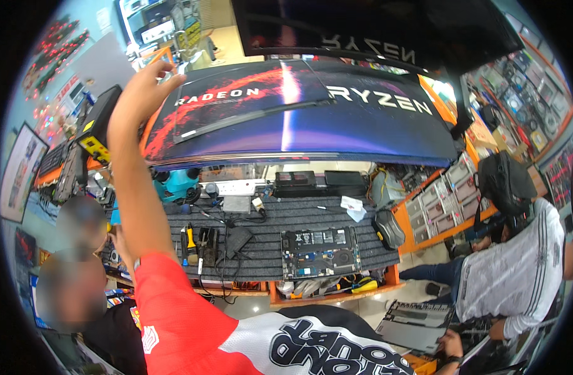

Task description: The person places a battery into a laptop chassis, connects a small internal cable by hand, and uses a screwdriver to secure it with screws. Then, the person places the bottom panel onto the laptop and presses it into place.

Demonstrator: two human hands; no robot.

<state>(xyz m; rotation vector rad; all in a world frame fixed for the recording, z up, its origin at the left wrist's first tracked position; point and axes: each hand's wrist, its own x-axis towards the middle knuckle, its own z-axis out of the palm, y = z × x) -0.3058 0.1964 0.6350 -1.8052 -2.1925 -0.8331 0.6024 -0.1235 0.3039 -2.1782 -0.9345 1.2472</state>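
Note:
My left hand is raised at the upper left, fingers loosely bent and apart, over the left edge of a large dark red-and-blue printed panel. A long thin dark strip lies across that panel. My right hand, low at the right with a dark band on the wrist, grips a grey laptop bottom cover. An opened laptop body, with battery, board and fan showing, lies on the ribbed grey mat, beside cables, yellow-and-black tools and a white power strip.
A person in a white shirt is at the right by a black bag. Two others are at the left. A dark monitor hangs above. Orange shelves with boxes flank the bench, and an open drawer sits below.

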